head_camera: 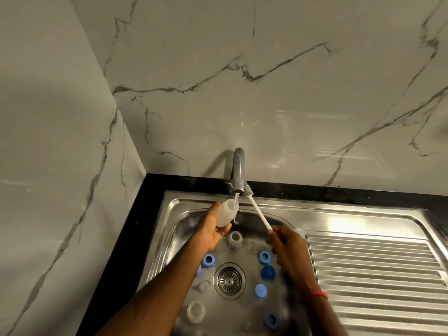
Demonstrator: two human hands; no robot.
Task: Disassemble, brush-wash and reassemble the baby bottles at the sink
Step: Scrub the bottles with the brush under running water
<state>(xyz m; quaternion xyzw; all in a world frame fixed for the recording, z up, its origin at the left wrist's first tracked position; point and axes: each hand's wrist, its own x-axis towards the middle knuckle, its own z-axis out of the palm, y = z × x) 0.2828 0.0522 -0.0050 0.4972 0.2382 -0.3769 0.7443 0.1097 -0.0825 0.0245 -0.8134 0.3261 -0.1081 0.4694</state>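
Over a steel sink [363, 214], the left hand [213, 229] grips a clear baby bottle [226, 212] tilted under the running tap [238, 173], apparently to fill it; the right hand [288, 246] pinches a bottle brush [257, 210] raised clear, ready to scrub.

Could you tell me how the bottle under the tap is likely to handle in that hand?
Probably slippery: the bottle is wet, held under the running tap. Likely light, since it looks like translucent plastic, though heavier once filled. The left hand holds it tilted, so it may spill.
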